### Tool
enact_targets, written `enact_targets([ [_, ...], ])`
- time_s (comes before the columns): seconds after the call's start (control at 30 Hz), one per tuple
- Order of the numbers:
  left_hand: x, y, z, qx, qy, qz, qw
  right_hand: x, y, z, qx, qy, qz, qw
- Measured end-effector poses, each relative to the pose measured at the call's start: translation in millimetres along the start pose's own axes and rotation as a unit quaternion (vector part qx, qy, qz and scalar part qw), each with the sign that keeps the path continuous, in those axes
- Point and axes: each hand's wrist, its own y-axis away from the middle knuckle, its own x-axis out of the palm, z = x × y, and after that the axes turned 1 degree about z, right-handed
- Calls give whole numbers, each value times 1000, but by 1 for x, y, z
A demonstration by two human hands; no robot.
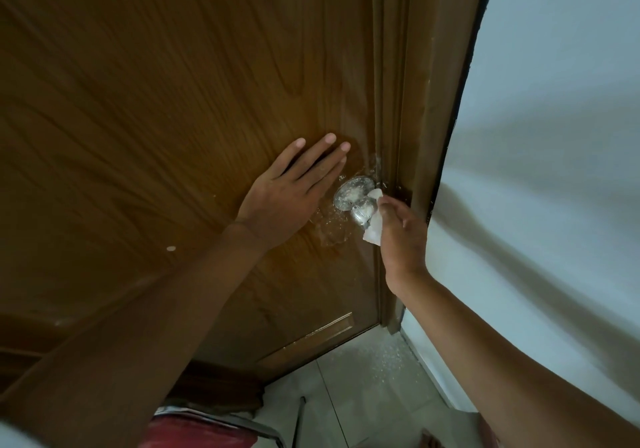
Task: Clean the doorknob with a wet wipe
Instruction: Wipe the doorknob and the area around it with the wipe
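Note:
A round silver doorknob (pixel 361 209) on its metal rose plate (pixel 349 193) sticks out of the brown wooden door (pixel 173 101), near the door's right edge. Both look speckled with pale dirt. My right hand (pixel 401 236) holds a crumpled white wet wipe (pixel 373 229) pressed against the knob's right side. My left hand (pixel 294 188) lies flat on the door just left of the knob, fingers spread and pointing up, holding nothing.
The dark door frame (pixel 415 136) runs right of the knob, with a white wall (pixel 536 136) beyond it. Pale floor tiles (pixel 363 385) with white specks lie below. A red object with a metal frame (pixel 207 430) stands at the bottom.

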Motion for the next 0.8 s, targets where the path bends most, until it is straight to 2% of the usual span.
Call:
enact_targets([
  [0.13, -10, -3, 2, 5, -4, 25, 1000, 2, 7, 2, -61, 24, 4, 998],
  [0.23, -17, -13, 10, 19, 2, 47, 999, 3, 3, 0, -8, -5, -12, 1000],
  [0.3, -20, -18, 17, 35, -2, 54, 998, 3, 2, -1, 0, 15, -22, 1000],
  [0.43, -20, -19, 20, 57, -32, 50, 997, 6, 8, -2, -72, 47, -21, 996],
  [0.57, -18, -21, 19, 60, -32, 39, 997, 2, -3, -3, -11, 15, -25, 1000],
  [0.7, -18, -22, 19, 59, -30, 39, 997, 6, 3, -1, -82, 54, -35, 995],
  [0.73, -18, -22, 18, 59, -29, 40, 997, 7, 3, -3, -73, 47, -41, 995],
  [0.8, -18, -21, 18, 58, -24, 42, 997, 8, -1, -3, -2, -10, -52, 999],
])
